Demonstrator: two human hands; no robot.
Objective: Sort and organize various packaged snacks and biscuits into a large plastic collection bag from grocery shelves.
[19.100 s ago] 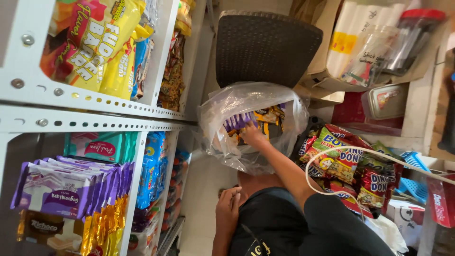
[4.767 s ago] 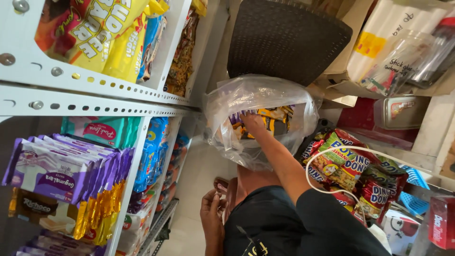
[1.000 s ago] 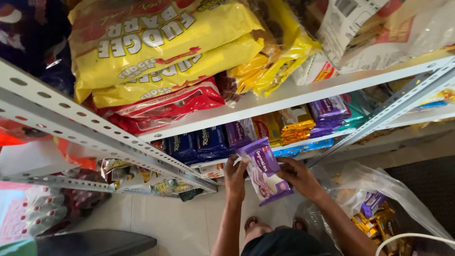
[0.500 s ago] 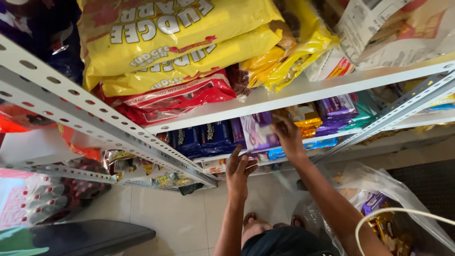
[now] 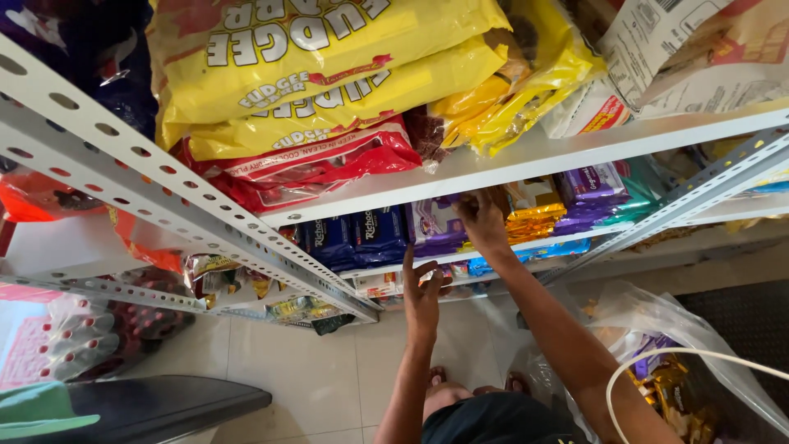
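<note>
Pushed deeper onto the white shelf (image 5: 575, 152) since half a second ago: purple packet (image 5: 436, 228), glossy, beside dark blue packs (image 5: 353, 238), right hand (image 5: 483, 220) gripping its edge, left hand (image 5: 423, 288) just below the shelf, fingers loosely spread, holding nothing.

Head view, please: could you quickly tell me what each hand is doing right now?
Left hand: open, fingers spread, holding nothing, below the shelf edge.
Right hand: on the purple snack pack on the shelf; grip cannot be told.
</note>
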